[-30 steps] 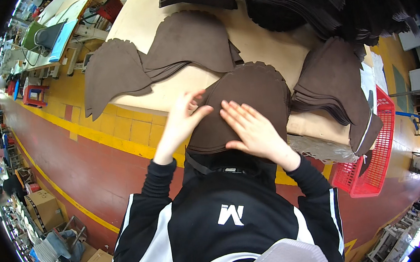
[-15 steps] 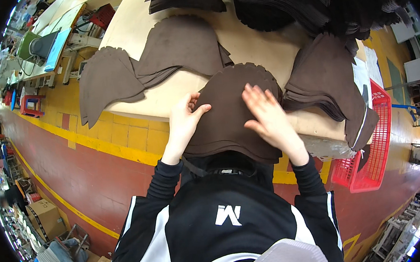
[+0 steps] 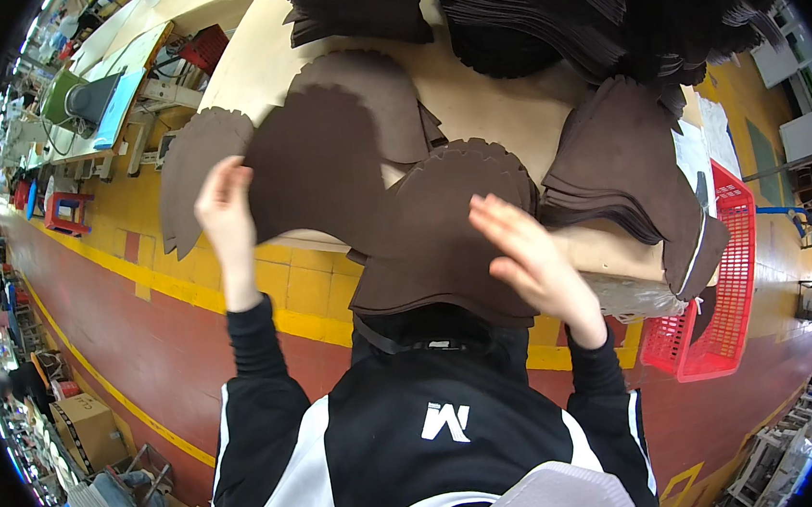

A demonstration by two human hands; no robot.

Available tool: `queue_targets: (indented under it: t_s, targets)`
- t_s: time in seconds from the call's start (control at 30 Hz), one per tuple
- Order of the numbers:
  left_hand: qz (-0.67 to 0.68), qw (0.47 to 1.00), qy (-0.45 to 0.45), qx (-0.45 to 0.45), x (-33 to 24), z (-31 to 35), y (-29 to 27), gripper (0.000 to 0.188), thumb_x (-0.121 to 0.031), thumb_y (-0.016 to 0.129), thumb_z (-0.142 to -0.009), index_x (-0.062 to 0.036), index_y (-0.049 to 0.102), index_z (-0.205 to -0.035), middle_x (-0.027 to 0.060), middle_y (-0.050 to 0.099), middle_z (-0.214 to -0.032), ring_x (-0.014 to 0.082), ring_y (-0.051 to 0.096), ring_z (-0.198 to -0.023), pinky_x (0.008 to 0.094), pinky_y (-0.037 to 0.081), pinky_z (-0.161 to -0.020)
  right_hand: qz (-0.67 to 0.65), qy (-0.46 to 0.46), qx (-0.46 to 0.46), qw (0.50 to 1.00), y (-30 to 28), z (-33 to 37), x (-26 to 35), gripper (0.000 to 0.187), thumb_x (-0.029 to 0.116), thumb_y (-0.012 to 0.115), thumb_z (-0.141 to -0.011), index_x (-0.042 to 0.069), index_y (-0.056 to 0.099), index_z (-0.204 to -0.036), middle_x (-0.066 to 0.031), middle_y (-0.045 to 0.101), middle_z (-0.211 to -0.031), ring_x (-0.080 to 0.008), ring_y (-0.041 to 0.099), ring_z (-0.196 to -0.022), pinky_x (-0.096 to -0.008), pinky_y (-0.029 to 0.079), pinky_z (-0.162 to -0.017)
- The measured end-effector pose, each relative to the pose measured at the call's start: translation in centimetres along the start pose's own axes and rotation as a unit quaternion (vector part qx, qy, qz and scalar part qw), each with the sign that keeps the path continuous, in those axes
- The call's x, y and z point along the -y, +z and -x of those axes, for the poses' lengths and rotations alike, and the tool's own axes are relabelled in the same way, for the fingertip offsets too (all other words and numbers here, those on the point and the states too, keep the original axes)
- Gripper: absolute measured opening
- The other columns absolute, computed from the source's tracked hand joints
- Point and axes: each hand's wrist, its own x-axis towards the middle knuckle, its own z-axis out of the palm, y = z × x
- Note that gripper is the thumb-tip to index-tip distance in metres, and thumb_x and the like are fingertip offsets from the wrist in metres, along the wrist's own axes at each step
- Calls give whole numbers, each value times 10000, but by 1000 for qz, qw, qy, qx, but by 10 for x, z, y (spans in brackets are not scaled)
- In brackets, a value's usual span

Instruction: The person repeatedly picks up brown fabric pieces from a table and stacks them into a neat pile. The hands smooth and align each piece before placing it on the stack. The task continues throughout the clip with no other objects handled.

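My left hand [image 3: 227, 206] is closed on the edge of a dark brown scalloped fabric piece [image 3: 313, 160], held up at the left above the table's front edge. The piece overlaps the left part of a stack of like pieces [image 3: 463, 186] lying in front of me. My right hand [image 3: 530, 260] is open over that stack's right side, fingers outstretched; whether it touches is unclear. Behind the lifted piece lies a fanned pile of brown pieces [image 3: 361, 69], and left of it another brown piece [image 3: 208, 140]. To the right sits one more layered brown pile [image 3: 601, 164].
Tall stacks of darker pieces [image 3: 540, 15] stand at the table's far side. A red plastic basket [image 3: 742, 253] is right of the pale tabletop [image 3: 608, 247]. Far left are a workbench with a green machine [image 3: 60, 102] and a red stool [image 3: 67, 212].
My left hand has moved left and up, carrying a brown piece off the front stack. My right hand has stayed over the stack, shifting slightly down in the view.
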Motion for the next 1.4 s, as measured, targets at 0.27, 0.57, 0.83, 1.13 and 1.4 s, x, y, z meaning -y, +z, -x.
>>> queue_targets:
  t_s: [0.27, 0.57, 0.83, 1.13, 1.4]
  targets:
    - [-103, 994, 19, 23, -9, -5, -13, 301, -224, 699, -952, -45, 691, -1195, 76, 678, -1122, 171, 645, -1068, 330, 510, -917, 268, 8, -28, 963, 54, -58, -33, 809, 537, 588, -916, 19, 393, -1506, -151, 368, -1596, -278, 360, -1475, -441, 262, -1211]
    - [-54, 956, -85, 274, -58, 123, 76, 359, -122, 803, -803, -41, 677, -1129, 58, 587, -928, 164, 568, -814, 291, 494, -759, 134, -52, 173, 974, 75, 16, 28, 803, 583, 518, -954, 47, 364, -1531, -127, 349, -1609, -240, 347, -1483, -416, 272, -1215]
    - [-129, 932, -78, 329, -53, 113, 81, 381, -169, 836, -752, -5, 619, -1019, 67, 521, -880, 197, 512, -771, 325, 468, -725, 234, 100, -56, 965, 39, -6, -13, 786, 335, 709, -876, 24, 379, -1518, -190, 366, -1586, -344, 371, -1458, -523, 279, -1182]
    - [-43, 951, -144, 272, -52, 121, 79, 316, -99, 786, -833, 17, 634, -1085, 82, 625, -941, 144, 590, -868, 292, 493, -785, -122, 3, 228, 966, 73, 25, 29, 747, 504, 540, -975, 52, 361, -1543, -148, 304, -1629, -296, 295, -1507, -457, 240, -1221]
    - [-28, 998, -5, -52, 22, -5, -41, 344, -58, 718, -920, 39, 664, -1245, 70, 737, -1034, 116, 656, -914, 260, 522, -835, 35, 45, -74, 996, -8, -43, -10, 574, 244, 585, -994, 44, 422, -1507, -165, 401, -1574, -319, 348, -1478, -437, 261, -1215]
